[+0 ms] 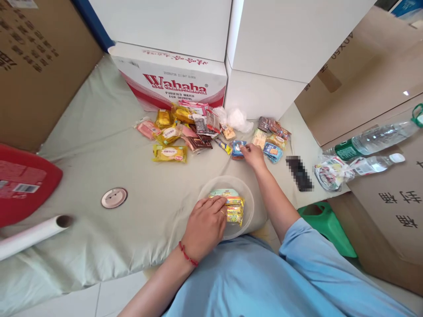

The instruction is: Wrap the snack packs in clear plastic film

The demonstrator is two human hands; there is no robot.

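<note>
On the cloth-covered surface, my right hand (253, 155) closes its fingertips on a blue snack packet (237, 147). My left hand (209, 220) lies over a round clear plastic tub (250, 215) close to my body, its fingers stretched across the contents. Inside the tub, several yellow snack packets (235, 211) lie in a row, with a pale green packet (224, 192) behind them. The left palm and fingers cover part of these packets. Just right of my right hand are another blue biscuit packet (272, 152) and a cream-coloured packet (259, 138).
A pile of snacks, including a yellow packet (169, 153), lies before a Wahaba-style printed carton (178, 81). Rightward are a blurred dark object (299, 173) and plastic bottles (380, 140). Leftward are a round badge (114, 197), a white tube (31, 237) and a red container (26, 185).
</note>
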